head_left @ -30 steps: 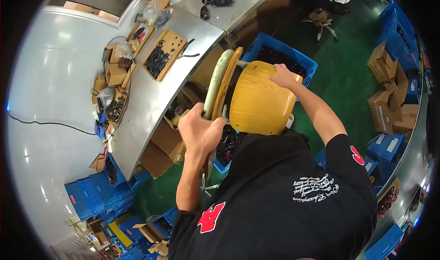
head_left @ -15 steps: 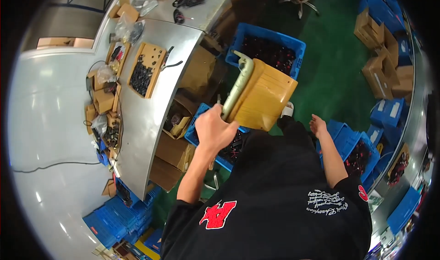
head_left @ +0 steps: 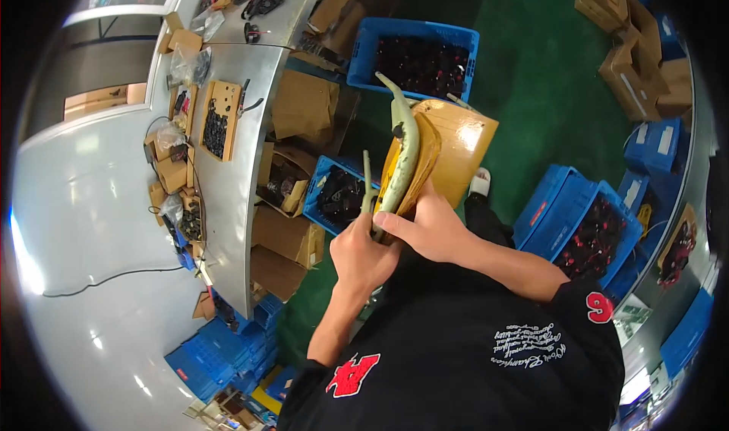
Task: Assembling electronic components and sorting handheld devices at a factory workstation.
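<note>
A chair (head_left: pixel 465 146) with yellow varnished wooden boards and a worn pale green metal frame is held tilted in front of my body. My left hand (head_left: pixel 363 255) is closed round the frame near its lower end, where a thin tube sticks up. My right hand (head_left: pixel 429 227) grips the near edge of the boards beside the frame, thumb reaching toward my left hand; its fingers are partly hidden behind the wood. The chair's lower part is hidden by my hands and black shirt.
Beyond the chair stands a blue crate (head_left: pixel 414 27) of dark and red parts. A smaller blue crate (head_left: pixel 319 217) sits left, beside cardboard boxes under the metal workbench (head_left: pixel 247 203). More blue crates (head_left: pixel 543 211) stand at right. A wooden tray (head_left: pixel 221 119) of black pieces lies on the bench.
My right hand has come from the right side onto the chair. The chair has turned, showing more of its frame edge-on. My view has shifted relative to the bench and crates.
</note>
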Demonstrator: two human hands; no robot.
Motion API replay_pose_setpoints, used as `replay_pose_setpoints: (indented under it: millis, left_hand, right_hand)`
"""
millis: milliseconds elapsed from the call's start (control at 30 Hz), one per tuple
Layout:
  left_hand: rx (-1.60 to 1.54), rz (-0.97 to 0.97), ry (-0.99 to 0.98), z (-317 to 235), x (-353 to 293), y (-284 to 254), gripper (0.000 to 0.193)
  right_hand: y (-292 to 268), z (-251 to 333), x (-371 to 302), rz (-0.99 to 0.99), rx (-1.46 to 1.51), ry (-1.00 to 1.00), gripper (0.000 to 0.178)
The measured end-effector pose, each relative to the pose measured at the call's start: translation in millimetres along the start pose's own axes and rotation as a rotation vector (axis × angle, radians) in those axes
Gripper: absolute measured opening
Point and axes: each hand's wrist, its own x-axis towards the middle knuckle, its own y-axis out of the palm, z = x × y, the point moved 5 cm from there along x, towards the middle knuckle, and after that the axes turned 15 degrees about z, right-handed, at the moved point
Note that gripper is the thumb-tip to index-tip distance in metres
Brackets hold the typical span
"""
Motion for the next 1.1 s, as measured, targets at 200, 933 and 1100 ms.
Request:
replay_pose_setpoints:
  millis: [200, 933, 1100]
  left_hand:
    - [-0.108, -0.034, -0.036, -10, -35, 6, 0.028]
    - [-0.057, 0.020, 0.204, 38, -15, -98, 0.028]
    - [-0.168, 0.066, -0.085, 79, 56, -85, 0.025]
  right_hand:
    - [17, 12, -36, -0.051, -0.019, -0.099, 0.081]
    - [-57, -399, -22, -0.874, 1.064, 0.295, 0.072]
    - [-113, -451, -2, -0.968, 0.883, 0.414, 0.074]
